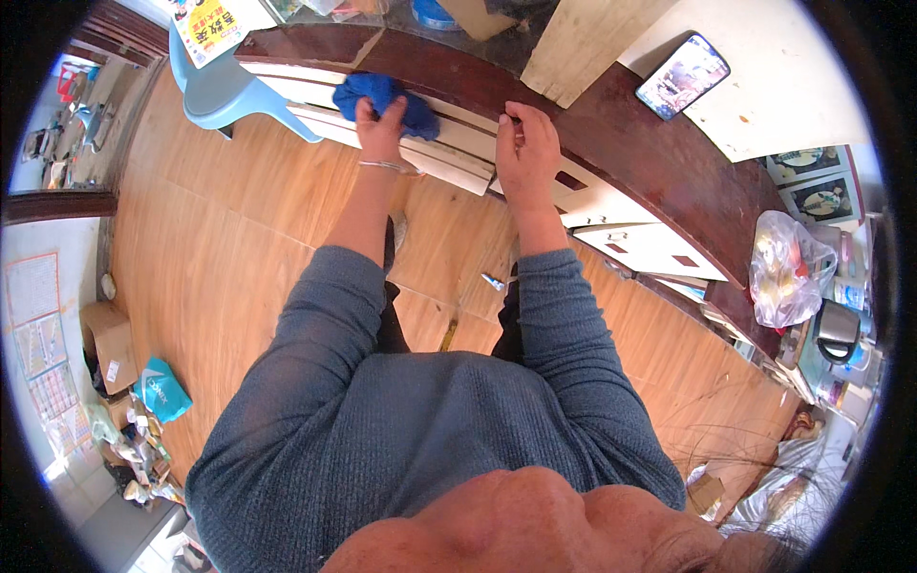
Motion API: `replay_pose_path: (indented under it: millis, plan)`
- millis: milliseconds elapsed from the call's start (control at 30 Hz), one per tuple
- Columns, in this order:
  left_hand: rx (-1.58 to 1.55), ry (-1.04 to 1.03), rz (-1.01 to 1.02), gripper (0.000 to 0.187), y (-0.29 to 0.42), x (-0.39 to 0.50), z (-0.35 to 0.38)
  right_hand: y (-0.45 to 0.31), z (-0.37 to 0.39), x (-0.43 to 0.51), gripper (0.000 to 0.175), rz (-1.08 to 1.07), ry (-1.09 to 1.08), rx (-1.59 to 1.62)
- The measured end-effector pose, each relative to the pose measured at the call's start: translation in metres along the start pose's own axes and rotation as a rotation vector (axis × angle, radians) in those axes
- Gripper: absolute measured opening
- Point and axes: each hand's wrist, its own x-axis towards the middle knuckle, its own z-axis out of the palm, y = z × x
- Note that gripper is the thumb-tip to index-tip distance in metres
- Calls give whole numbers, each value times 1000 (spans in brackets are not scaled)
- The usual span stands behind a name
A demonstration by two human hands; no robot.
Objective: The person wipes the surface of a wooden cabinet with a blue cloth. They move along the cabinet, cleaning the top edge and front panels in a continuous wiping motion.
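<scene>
A crumpled blue cloth (419,118) lies against the white drawer fronts (451,154) of a long dark-red wooden cabinet (466,75). My left hand (381,129), with a bracelet at the wrist, grips the cloth between thumb and fingers. To the right, my right hand (528,147) is at the cabinet's front edge with its fingers bent; whether it holds anything small is hidden. A pale wooden board (587,46) rests on the cabinet top just beyond that hand.
A light blue plastic chair (215,97) with a printed book (218,25) stands at the left. On the right of the cabinet are a smartphone (683,75) and a filled plastic bag (788,272). A small tube-like item (493,281) lies on the wood-look floor near my feet.
</scene>
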Motion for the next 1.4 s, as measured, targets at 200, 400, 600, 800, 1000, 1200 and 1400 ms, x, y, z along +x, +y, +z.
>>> replay_pose_path:
  millis: [200, 400, 600, 800, 1000, 1200, 1400]
  plan:
    - [371, -410, 79, 25, -13, -46, 24, 1, 2, 0, 16, -31, 2, -35]
    - [430, -557, 129, 28, -15, -62, 36, 4, 1, 1, 17, -30, -8, -42]
    - [337, -275, 145, 22, 6, -52, 35, 5, -4, 4, 17, -24, -13, 39]
    - [-7, 150, 136, 24, 9, -24, 22, 5, -10, 5, 16, -47, -27, 54]
    - [-234, 371, -8, 50, 16, 0, 8, 3, -9, 4, 16, -8, -34, 112]
    - [-368, 443, -124, 69, 9, 10, -3, 0, -9, 5, 15, -15, -32, 75]
    - [-333, 271, -162, 59, 0, 30, -22, 1, -5, 5, 16, -22, -49, -39]
